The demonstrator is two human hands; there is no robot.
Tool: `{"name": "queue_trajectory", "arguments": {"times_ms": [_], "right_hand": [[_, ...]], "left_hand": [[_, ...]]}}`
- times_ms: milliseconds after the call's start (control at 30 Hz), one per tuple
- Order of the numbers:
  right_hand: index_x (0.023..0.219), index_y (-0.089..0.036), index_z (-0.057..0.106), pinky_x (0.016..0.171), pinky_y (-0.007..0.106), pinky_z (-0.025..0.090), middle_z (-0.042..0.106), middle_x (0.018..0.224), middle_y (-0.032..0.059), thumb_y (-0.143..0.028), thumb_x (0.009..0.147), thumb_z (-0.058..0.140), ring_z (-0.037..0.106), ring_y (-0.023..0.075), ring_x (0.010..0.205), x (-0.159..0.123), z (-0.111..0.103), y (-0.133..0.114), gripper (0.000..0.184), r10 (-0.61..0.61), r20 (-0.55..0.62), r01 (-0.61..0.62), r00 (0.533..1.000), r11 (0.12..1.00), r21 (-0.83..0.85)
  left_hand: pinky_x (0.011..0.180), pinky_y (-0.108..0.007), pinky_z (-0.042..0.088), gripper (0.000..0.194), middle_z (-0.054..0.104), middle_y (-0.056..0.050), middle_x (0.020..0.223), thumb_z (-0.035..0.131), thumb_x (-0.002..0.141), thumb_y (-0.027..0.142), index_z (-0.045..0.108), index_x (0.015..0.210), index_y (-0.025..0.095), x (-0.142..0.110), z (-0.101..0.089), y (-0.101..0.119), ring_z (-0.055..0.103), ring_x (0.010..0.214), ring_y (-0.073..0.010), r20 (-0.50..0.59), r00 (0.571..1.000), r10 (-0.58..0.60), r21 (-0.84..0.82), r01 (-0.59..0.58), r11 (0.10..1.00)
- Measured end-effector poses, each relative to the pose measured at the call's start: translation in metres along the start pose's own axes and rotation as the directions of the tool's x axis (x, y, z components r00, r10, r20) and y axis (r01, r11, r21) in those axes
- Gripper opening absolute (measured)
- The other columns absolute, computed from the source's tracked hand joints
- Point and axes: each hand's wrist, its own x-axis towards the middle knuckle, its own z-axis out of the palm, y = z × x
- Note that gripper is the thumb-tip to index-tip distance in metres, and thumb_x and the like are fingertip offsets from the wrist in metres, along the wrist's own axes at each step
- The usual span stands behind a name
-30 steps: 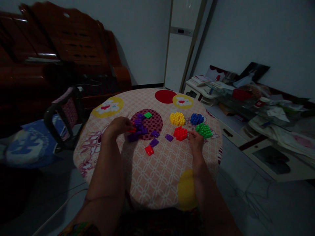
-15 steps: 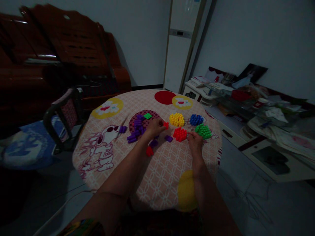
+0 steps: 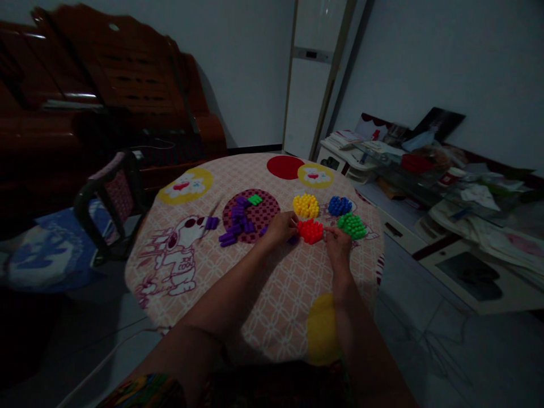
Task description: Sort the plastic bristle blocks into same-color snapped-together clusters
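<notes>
"While the left hand (image 3: 281,228) and right hand (image 3: 339,242) flank the red block cluster (image 3: 311,231), are their fingers clamped on it?"

"Cannot tell; they reach its opposite edges. Location: right half of the table (image 3: 276,309), near side of the yellow cluster (image 3: 305,205)."

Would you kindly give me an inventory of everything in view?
Yellow cluster: one, yellow, table's right half
Blue cluster: one, blue, right of yellow
Green cluster: one, green, nearer than blue
Red cluster: one, red, between the hands
Purple blocks: several, purple, mostly table's left half
Green block: one, green, beside purple blocks
Tablecloth: one, patterned pink, over the table
Chair: one, dark-framed, left
Bench: one, reddish brown, back left
Cabinet: one, mostly white, right, cluttered on top
Left hand: one, red cluster's left edge
Right hand: one, red cluster's right edge
</notes>
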Motion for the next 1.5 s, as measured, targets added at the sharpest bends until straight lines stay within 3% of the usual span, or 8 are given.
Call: {"name": "queue_trajectory", "arguments": {"times_ms": [300, 500, 633, 767, 900, 1033, 1233, 1500], "right_hand": [[0.089, -0.017, 0.078, 0.067, 0.033, 0.048, 0.074, 0.075, 0.0057, -0.035, 0.071, 0.050, 0.064, 0.0226, 0.068, -0.001, -0.001, -0.007, 0.038, 0.033, -0.002, -0.033, 0.999, 0.999, 0.019], [0.087, -0.017, 0.078, 0.071, 0.035, 0.048, 0.073, 0.074, 0.0058, -0.035, 0.070, 0.049, 0.064, 0.0237, 0.069, -0.001, -0.001, -0.011, 0.038, 0.021, -0.012, -0.021, 1.000, 1.000, -0.013], [0.087, -0.016, 0.078, 0.071, 0.036, 0.049, 0.074, 0.075, 0.0066, -0.036, 0.070, 0.049, 0.064, 0.0243, 0.070, -0.002, -0.002, -0.012, 0.039, 0.021, -0.005, -0.021, 1.000, 1.000, -0.020], [0.088, -0.016, 0.078, 0.071, 0.036, 0.049, 0.074, 0.077, 0.0075, -0.036, 0.071, 0.049, 0.065, 0.0249, 0.072, -0.001, -0.001, -0.011, 0.039, 0.014, 0.007, -0.014, 1.000, 1.000, -0.001], [0.087, -0.017, 0.078, 0.071, 0.035, 0.050, 0.074, 0.076, 0.0068, -0.034, 0.071, 0.049, 0.064, 0.0239, 0.072, -0.001, -0.001, -0.010, 0.037, 0.010, 0.007, -0.010, 1.000, 1.000, 0.005], [0.088, -0.019, 0.078, 0.069, 0.034, 0.048, 0.074, 0.076, 0.0059, -0.035, 0.072, 0.050, 0.064, 0.0234, 0.070, -0.001, -0.001, -0.006, 0.037, 0.014, -0.001, -0.014, 1.000, 1.000, -0.008], [0.090, -0.017, 0.078, 0.069, 0.034, 0.048, 0.074, 0.077, 0.0062, -0.037, 0.072, 0.050, 0.064, 0.0236, 0.070, 0.000, 0.001, -0.005, 0.039, 0.036, 0.009, -0.036, 0.999, 0.999, -0.011], [0.090, -0.017, 0.078, 0.069, 0.034, 0.048, 0.075, 0.077, 0.0066, -0.036, 0.072, 0.049, 0.064, 0.0240, 0.071, -0.001, 0.000, -0.006, 0.039, 0.026, 0.004, -0.026, 1.000, 0.999, -0.021]], "left_hand": [[0.075, -0.027, 0.051, 0.022, 0.076, -0.007, 0.090, 0.067, 0.074, 0.006, 0.070, 0.095, 0.014, -0.003, -0.009, 0.003, 0.070, 0.081, -0.0178, -0.028, 0.999, 0.039, 0.153, -0.034, 0.988], [0.072, -0.025, 0.048, 0.019, 0.075, -0.005, 0.090, 0.063, 0.079, 0.017, 0.072, 0.096, 0.016, -0.022, -0.074, 0.000, 0.068, 0.082, -0.0173, -0.107, 0.992, 0.073, 0.320, -0.035, 0.947], [0.065, -0.026, 0.041, 0.011, 0.072, -0.004, 0.079, 0.065, 0.080, 0.025, 0.073, 0.083, 0.018, -0.050, -0.101, 0.003, 0.064, 0.075, -0.0180, 0.061, 0.995, -0.077, 0.573, 0.028, 0.819], [0.063, -0.027, 0.039, 0.015, 0.071, -0.004, 0.079, 0.075, 0.072, 0.032, 0.071, 0.080, 0.020, -0.081, -0.087, 0.003, 0.063, 0.074, -0.0197, 0.239, 0.952, -0.193, 0.657, -0.012, 0.754], [0.066, -0.029, 0.043, 0.021, 0.072, -0.008, 0.086, 0.079, 0.066, 0.029, 0.068, 0.082, 0.020, -0.108, -0.059, -0.009, 0.066, 0.080, -0.0242, 0.206, 0.969, -0.139, 0.675, -0.037, 0.737], [0.069, -0.030, 0.045, 0.021, 0.073, -0.009, 0.090, 0.077, 0.065, 0.020, 0.067, 0.084, 0.021, -0.120, -0.049, -0.016, 0.068, 0.084, -0.0251, 0.181, 0.983, -0.043, 0.605, -0.076, 0.793], [0.071, -0.029, 0.044, 0.021, 0.075, -0.007, 0.091, 0.070, 0.079, 0.019, 0.072, 0.100, 0.022, -0.092, -0.050, 0.013, 0.069, 0.084, -0.0238, 0.142, 0.989, 0.033, 0.484, -0.098, 0.870], [0.083, -0.028, 0.047, 0.017, 0.074, -0.008, 0.097, 0.058, 0.087, 0.014, 0.070, 0.097, 0.017, -0.046, -0.023, 0.026, 0.067, 0.091, -0.0207, 0.152, 0.945, 0.289, 0.245, -0.319, 0.915]]}}
